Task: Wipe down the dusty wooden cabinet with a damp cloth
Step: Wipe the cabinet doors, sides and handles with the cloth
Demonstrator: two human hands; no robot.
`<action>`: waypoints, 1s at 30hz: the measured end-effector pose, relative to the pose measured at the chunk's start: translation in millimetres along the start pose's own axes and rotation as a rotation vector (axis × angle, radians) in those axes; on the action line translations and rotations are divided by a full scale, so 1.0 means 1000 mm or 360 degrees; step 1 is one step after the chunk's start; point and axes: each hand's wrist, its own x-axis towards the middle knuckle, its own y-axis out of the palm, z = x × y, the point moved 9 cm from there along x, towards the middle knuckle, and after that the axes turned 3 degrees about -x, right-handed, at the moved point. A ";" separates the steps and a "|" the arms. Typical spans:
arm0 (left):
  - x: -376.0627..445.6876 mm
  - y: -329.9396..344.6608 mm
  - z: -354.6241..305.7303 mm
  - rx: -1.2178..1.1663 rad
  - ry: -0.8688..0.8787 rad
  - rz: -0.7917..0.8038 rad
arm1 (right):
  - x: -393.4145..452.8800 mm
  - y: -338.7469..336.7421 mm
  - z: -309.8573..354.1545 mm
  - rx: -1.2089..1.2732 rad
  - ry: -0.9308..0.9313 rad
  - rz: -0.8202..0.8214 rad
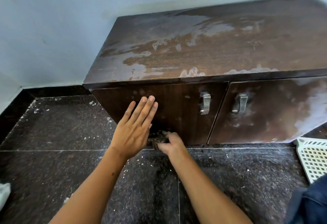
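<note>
The wooden cabinet [203, 50] fills the view from twelve to three o'clock, its long axis running from nine o'clock up toward two o'clock along the pale wall [53, 20]. Its top carries broad grey streaks and patches over brown wood, so much of it looks unwiped. Below the top sit two doors; the left door [177, 114] is darker and cleaner-looking than the right door [274, 114], which shows a pale smear toward three o'clock. Each has a metal handle; the left door's handle [205, 102] lies at one o'clock from the hands.

The left hand [134, 126] is spread flat, fingers straight and together, against the left door's face. Just at four o'clock from it, the right hand [169, 143] is curled around the dark crumpled cloth [159, 136], low at the door's bottom edge near the speckled floor [70, 135].

The unwiped area lies to the right, so the right hand, holding the cloth, is the nearer one.
</note>
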 end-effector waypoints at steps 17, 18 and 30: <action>-0.046 -0.013 0.050 -0.0005 -0.0566 0.0089 | -0.136 0.037 0.045 -0.1869 -0.2757 -0.0426; -0.046 -0.011 0.050 -0.0011 -0.0578 0.0090 | -0.139 0.038 0.055 -0.1985 -0.2948 -0.0514; -0.034 0.001 0.034 -0.0118 -0.0566 -0.0013 | -0.068 0.054 0.000 -0.3817 -0.3895 -0.0047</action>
